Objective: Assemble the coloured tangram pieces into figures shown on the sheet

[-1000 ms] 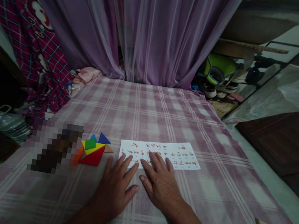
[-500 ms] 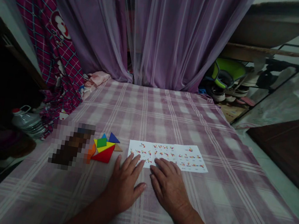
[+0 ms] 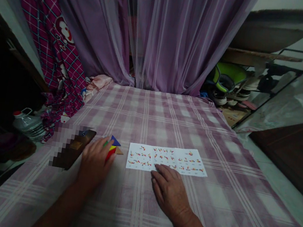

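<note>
While my left hand [image 3: 93, 162] lies cupped over the coloured puzzle pieces [image 3: 112, 146], grasping none that I can see, my right hand [image 3: 170, 186] rests flat at the pattern sheet [image 3: 167, 158]. No figure is built yet; the pieces are in one heap on the checked cloth [image 3: 167, 120].

A single head-worn camera is looking forward and down from above the near edge of the bed [image 3: 167, 124], sitting close over the two forearms. It is facing the purple curtain [image 3: 167, 35] at the far end, taking in shelving [image 3: 257, 69] on the right.
</note>
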A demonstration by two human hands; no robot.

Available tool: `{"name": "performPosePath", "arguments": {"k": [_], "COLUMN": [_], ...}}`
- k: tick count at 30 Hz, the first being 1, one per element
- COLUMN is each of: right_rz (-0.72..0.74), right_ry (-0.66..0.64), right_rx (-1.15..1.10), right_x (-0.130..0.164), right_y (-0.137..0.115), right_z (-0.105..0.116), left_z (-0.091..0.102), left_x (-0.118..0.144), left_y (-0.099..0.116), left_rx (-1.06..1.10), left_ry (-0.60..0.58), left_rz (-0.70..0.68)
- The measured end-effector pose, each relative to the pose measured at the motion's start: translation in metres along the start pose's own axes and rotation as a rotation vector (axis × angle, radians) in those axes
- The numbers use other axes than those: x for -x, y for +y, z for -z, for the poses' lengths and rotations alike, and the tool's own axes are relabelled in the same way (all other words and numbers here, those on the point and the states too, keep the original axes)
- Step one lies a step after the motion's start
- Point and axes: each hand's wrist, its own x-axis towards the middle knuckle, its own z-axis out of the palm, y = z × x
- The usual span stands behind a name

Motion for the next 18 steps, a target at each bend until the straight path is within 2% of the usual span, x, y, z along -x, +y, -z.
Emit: {"name": "performPosePath", "arguments": {"k": [2, 6, 9, 18], "right_rz": [-0.004, -0.005, -0.003, -0.022], "right_ry": [-0.003, -0.006, -0.003, -0.023], "right_rx": [-0.001, -0.002, 0.002, -0.017], "right_x": [-0.001, -0.002, -0.002, 0.0], "right_y": [0.0, -0.001, -0.001, 0.0], "right_z": [0.0, 0.001, 0.001, -0.001], "left_z": [0.001, -0.005, -0.009, -0.009], "left_x": [-0.004, -0.002, -0.001, -0.003], "left_y": [-0.022, -0.046, -0.047, -0.047], "left_rx": [-0.058, -0.045, -0.042, 0.05], "left_ry": [-0.008, -0.154, -0.207, -0.21], "left_rz": [0.097, 0.182, 0.232, 0.282]}}
